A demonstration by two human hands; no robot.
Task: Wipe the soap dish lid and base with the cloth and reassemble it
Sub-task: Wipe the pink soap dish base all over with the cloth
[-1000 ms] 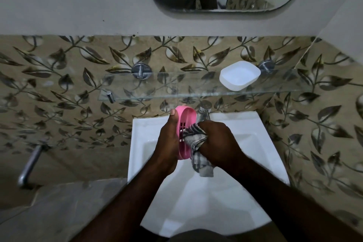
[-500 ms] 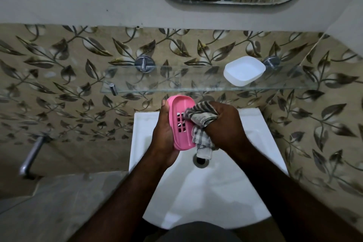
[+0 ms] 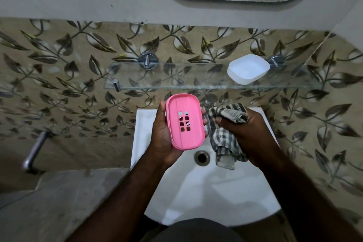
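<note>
Pink slotted dish part (image 3: 185,122) cradled in left hand (image 3: 163,139), fingers curled round its edges, above sink (image 3: 206,192). Right hand (image 3: 249,133) bunches checked cloth (image 3: 225,137) just beside. White dish part (image 3: 248,68) on glass shelf (image 3: 157,82).

A clear glass shelf (image 3: 167,76) runs along the leaf-patterned tiled wall, held by two round metal brackets, one towards its left (image 3: 147,60) and one near its right end (image 3: 276,60). A small metal peg (image 3: 116,85) stands at its front left corner. On the right part of the shelf sits the white soap dish half (image 3: 248,68), open side up, just left of the right bracket. Below the shelf a white basin (image 3: 216,192) juts out from the wall, its drain (image 3: 202,157) showing.
</note>
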